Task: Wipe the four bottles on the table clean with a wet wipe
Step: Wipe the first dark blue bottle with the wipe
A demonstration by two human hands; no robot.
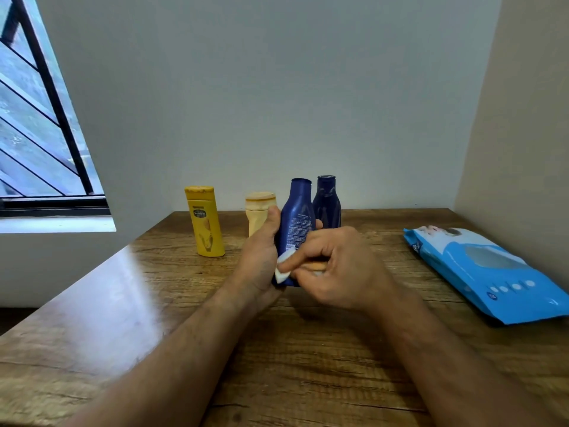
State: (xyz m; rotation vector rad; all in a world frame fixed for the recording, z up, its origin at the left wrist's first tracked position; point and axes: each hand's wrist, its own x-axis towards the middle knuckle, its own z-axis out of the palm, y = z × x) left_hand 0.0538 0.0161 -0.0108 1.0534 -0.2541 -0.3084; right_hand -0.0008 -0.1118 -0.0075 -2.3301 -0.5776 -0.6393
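- Right hand (335, 269) pinches a white wet wipe (284, 266) against the blue lotion bottle (297, 220)
- left hand (261, 257) wraps that bottle, held upright mid-table (154, 303)
- yellow bottle (204, 221), tan bottle (258, 212), navy bottle (327, 204) stand by the far edge

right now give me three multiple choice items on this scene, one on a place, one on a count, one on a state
1. Where does the wipes pack lie?
A. at the table's right side
B. on the windowsill
C. between the bottles

2. How many bottles stand untouched at the back?
A. one
B. three
C. five

3. What is the left hand doing?
A. lying flat on the table
B. gripping the blue bottle
C. pulling a wipe from the pack

Answers:
1 A, the pack rests near the right wall.
2 B, the yellow bottle, the beige bottle and the dark blue bottle stand free.
3 B, its fingers wrap the bottle while the right hand rubs the wet wipe on it.
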